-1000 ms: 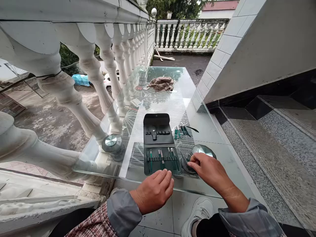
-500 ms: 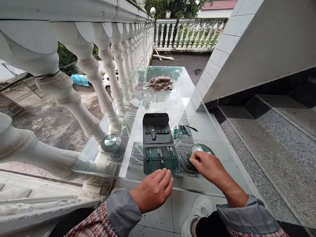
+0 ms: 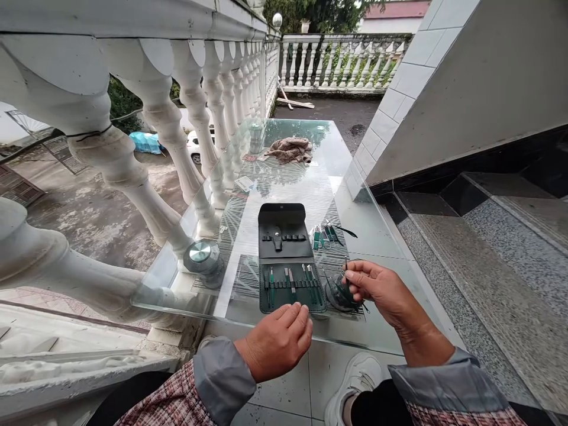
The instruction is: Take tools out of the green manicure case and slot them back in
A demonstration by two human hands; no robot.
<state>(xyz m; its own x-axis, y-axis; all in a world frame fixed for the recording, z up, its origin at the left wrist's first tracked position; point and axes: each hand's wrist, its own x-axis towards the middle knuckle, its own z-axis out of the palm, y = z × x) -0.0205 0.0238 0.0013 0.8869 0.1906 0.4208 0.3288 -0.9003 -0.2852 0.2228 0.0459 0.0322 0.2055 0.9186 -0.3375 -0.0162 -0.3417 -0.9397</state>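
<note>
Tool (image 3: pixel 347 264) is pinched in the right hand (image 3: pixel 375 290), above the table (image 3: pixel 370 236) beside the case (image 3: pixel 293 251); the left hand (image 3: pixel 278 340) has bunched fingers, hold unclear; handling tools seems underway, calling for steady aim.

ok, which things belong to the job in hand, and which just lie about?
Part of it:
slim dark metal tool in the right hand
open black folding case
slim green and silver tools inside it
green and silver clippers beside the case

Lying about, seemingly:
crumpled brown cloth
small white rectangular card
</note>
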